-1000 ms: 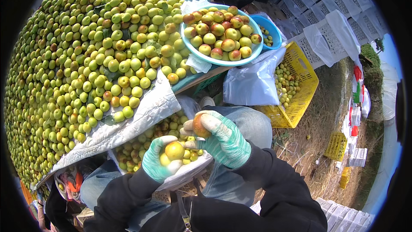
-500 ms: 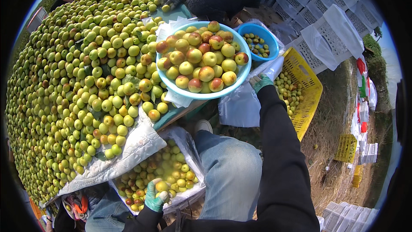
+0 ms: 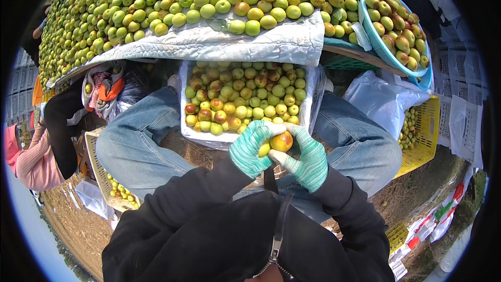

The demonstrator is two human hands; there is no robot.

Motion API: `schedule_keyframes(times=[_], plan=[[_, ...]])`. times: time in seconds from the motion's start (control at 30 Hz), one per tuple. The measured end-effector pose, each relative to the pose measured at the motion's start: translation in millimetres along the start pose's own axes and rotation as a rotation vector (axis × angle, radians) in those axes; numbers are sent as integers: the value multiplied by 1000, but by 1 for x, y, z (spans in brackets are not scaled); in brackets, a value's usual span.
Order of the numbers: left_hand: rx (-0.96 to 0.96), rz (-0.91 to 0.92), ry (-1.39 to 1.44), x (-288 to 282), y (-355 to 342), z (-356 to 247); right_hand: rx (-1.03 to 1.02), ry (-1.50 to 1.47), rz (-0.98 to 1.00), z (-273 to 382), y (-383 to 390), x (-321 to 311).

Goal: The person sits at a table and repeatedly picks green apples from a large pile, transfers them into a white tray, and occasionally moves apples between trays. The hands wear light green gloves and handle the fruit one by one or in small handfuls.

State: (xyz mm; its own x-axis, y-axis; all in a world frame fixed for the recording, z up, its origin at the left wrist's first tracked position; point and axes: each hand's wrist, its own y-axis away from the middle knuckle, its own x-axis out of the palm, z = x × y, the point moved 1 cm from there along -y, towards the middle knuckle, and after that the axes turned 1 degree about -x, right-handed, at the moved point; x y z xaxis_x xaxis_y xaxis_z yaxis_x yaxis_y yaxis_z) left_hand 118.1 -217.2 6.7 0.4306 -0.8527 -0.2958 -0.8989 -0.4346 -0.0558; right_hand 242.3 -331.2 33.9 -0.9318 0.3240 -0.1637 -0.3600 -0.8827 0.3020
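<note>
Beside the white crate [image 3: 209, 137], the left grip [image 3: 250, 143] clasped a green fruit [image 3: 264, 149], the right grip [image 3: 312, 164] a red-blushed fruit [image 3: 282, 141]. Similar fruit [image 3: 245, 94] filled the crate.

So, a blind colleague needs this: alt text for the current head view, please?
Green-gloved left hand and right hand hold two fruits together; beyond, a white crate of fruit sits between the legs, before a large fruit pile.

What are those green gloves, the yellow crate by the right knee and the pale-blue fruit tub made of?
The green gloves look like matte knitted yarn, ribbed on the backs; their whitish fingers may be rubber-coated. The yellow crate seems stiff, smooth moulded plastic, given its slotted wall. The pale-blue tub is probably smooth plastic, judging by its even colour.
</note>
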Motion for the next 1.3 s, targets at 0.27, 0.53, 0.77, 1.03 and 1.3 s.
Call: schedule_keyframes(times=[0.27,0.53,0.77,1.03,1.3], plan=[[-1004,-368,939,-25,82,66,-89,392,-63,-79,-88,38],[-997,-692,1341,-18,57,105,117,762,-102,-128,-123,33],[-920,-891,1320,-26,52,113,-6,666,138,-140,-91,61],[-953,-884,1427,-34,46,119,-233,625,-29,-114,-88,86],[-850,-710,1385,-27,37,92,-187,195,21,-75,-83,92]])
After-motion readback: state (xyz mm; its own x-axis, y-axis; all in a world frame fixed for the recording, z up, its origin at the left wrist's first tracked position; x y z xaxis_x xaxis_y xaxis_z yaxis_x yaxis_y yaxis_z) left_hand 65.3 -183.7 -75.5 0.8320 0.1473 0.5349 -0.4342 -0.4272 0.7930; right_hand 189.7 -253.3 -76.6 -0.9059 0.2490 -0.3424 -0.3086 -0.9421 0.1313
